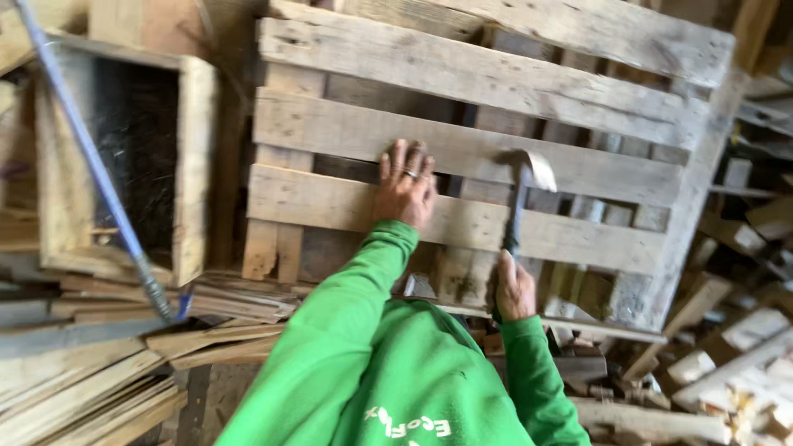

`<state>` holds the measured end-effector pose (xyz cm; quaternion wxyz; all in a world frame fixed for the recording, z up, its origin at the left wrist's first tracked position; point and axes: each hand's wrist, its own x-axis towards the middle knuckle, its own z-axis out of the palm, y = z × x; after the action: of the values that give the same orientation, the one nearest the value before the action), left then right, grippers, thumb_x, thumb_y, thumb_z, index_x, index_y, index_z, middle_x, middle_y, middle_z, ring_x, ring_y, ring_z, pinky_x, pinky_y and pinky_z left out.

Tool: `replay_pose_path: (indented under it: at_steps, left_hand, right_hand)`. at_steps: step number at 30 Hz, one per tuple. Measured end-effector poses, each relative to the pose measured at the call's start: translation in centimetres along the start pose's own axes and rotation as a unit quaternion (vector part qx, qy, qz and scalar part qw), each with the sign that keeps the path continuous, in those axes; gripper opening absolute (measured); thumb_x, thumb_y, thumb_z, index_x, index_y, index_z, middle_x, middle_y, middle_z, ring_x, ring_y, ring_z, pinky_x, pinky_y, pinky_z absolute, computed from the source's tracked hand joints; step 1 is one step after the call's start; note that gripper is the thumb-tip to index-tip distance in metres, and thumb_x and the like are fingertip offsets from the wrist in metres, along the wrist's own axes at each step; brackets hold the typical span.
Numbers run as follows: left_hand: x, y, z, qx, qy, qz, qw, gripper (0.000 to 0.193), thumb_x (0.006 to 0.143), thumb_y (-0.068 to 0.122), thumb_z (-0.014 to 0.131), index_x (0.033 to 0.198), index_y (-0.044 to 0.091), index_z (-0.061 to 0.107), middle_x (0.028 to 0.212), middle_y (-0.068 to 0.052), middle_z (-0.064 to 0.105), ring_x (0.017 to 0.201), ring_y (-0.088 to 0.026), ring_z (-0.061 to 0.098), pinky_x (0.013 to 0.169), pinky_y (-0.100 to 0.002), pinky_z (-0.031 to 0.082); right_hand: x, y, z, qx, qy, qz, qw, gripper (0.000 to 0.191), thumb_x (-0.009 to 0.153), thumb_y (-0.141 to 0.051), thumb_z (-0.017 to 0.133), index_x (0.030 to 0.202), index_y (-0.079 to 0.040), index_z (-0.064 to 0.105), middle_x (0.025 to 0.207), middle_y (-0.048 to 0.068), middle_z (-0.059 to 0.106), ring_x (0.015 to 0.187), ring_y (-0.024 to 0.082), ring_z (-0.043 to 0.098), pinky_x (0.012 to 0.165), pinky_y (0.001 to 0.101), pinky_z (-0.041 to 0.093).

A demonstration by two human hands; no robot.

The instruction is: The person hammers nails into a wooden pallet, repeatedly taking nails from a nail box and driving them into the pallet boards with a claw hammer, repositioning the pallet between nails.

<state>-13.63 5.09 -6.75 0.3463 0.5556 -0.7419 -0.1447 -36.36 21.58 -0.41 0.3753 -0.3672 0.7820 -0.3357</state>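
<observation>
On the far left, a long blue bar (99, 169) leans slantwise across an open wooden box (124, 157), and its lower end comes down to a heap of thin wooden strips (91, 372). Beside the box stands a weathered wooden pallet (479, 83), upright and a little tilted, with grey horizontal boards. The person in a green sweatshirt (388, 372) faces it. The left hand (405, 186) lies flat and open on the pallet, the fingers spread over the gap between two middle boards; it holds nothing, only presses against the wood, and a ring is on one finger. More to the right, the right hand (514, 289) is closed around the lower end of the handle of a hammer (522, 194). The hammer points up, and its metal head is at the same middle board, just right of the left hand; the picture is blurred there, so I cannot tell if it touches the wood. On the far right lie many scraps of cut wood (735, 363) in a loose pile.
</observation>
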Motion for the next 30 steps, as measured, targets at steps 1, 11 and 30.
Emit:
replay_pose_path:
  at_steps: [1, 11, 30]
  left_hand:
    - [0.2, -0.2, -0.1, -0.009, 0.001, 0.003, 1.000, 0.038, 0.092, 0.016, 0.066, 0.127, 0.003, 0.072, 0.153, -0.016, 0.054, 0.150, -0.043, 0.036, 0.122, -0.064, 0.026]
    - [1.6, -2.8, -6.0, -0.182, 0.104, -0.048, 0.977, 0.039, 0.092, 0.002, 0.066, 0.131, 0.005, 0.070, 0.147, -0.018, 0.058, 0.138, -0.040, 0.054, 0.119, -0.049, 0.045]
    - [2.3, -35.4, -24.3, 0.078, 0.206, -0.528, 0.820, 0.037, 0.110, 0.025, 0.051, 0.127, -0.006, 0.062, 0.139, -0.032, 0.056, 0.128, -0.047, 0.051, 0.107, -0.053, 0.043]
  right_hand:
    - [-0.1, 0.0, 0.8, 0.076, -0.002, 0.075, 0.994, 0.051, 0.103, -0.056, 0.061, 0.083, -0.009, 0.057, 0.067, 0.001, 0.050, 0.056, 0.009, 0.043, 0.047, 0.0270, 0.034]
    - [-1.3, -8.2, 9.7, 0.041, -0.096, 0.088, 0.991, 0.052, 0.099, -0.054, 0.061, 0.084, -0.004, 0.060, 0.061, 0.003, 0.056, 0.049, 0.012, 0.050, 0.044, 0.0279, 0.039]
    - [2.9, -11.9, 17.2, -0.381, -0.141, -0.114, 0.907, 0.053, 0.084, -0.058, 0.074, 0.101, -0.008, 0.069, 0.080, 0.019, 0.072, 0.078, 0.040, 0.071, 0.073, 0.0501, 0.055]
